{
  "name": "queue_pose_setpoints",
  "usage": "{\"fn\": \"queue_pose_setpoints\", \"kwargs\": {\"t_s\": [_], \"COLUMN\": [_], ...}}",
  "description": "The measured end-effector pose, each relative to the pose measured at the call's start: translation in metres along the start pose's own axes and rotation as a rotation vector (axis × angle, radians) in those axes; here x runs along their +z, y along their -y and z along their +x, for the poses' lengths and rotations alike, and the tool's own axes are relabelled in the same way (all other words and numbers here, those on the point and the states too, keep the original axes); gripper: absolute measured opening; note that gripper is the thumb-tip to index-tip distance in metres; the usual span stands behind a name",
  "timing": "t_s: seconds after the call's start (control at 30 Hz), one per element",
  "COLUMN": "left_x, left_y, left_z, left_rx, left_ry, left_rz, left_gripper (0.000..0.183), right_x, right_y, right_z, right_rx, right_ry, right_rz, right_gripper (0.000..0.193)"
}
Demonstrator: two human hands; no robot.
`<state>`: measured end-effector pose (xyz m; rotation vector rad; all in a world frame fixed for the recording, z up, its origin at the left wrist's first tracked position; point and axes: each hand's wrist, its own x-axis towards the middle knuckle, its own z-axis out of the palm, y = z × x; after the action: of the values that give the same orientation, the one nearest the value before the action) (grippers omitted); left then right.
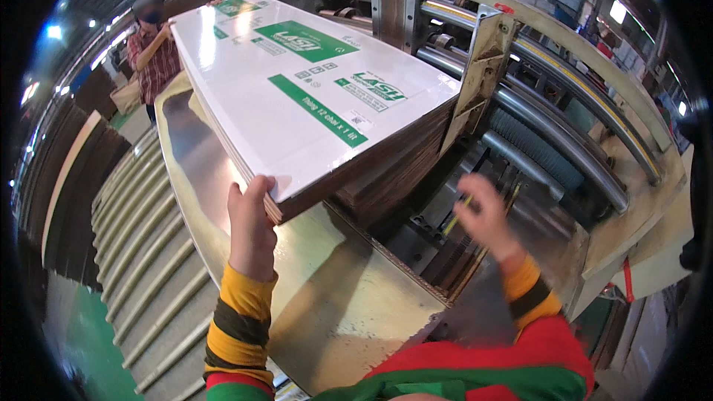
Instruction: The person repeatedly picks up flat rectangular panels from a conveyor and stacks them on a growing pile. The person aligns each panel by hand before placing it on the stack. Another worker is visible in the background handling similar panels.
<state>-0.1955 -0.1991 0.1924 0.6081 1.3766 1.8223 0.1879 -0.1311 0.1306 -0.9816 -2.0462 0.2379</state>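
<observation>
My left hand (251,226) grips the near corner of a stack of flat white cardboard sheets (297,89) with green print, fingers curled over its edge. The stack lies tilted across a shiny metal table (349,297), its far end by the machine's rollers (549,141). My right hand (486,215) hovers blurred over the machine, fingers loosely spread, holding nothing. Another person (152,48) stands at the stack's far corner.

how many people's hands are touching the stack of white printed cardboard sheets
1 for certain: the left hand grips the near corner of the stack. The right hand is off it. A co-worker stands at the far end, hands unclear.
</observation>
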Motion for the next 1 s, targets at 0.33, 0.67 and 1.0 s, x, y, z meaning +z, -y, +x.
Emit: {"fn": "queue_pose_setpoints", "kwargs": {"t_s": [0.33,0.67,1.0], "left_x": [0.049,0.147,0.117], "left_y": [0.022,0.08,0.093], "left_z": [0.005,0.008,0.014], "left_rx": [0.055,-0.032,0.243], "left_ry": [-0.156,-0.283,0.139], "left_rz": [-0.055,0.184,-0.324], "left_gripper": [0.033,0.078,0.082], "right_x": [0.058,0.068,0.068], "right_y": [0.048,0.034,0.023], "right_z": [-0.094,-0.094,-0.099], "right_rx": [0.679,0.601,0.758], "right_ry": [0.43,0.313,0.33], "right_rz": [0.923,1.046,1.067], "right_gripper": [0.062,0.057,0.039]}}
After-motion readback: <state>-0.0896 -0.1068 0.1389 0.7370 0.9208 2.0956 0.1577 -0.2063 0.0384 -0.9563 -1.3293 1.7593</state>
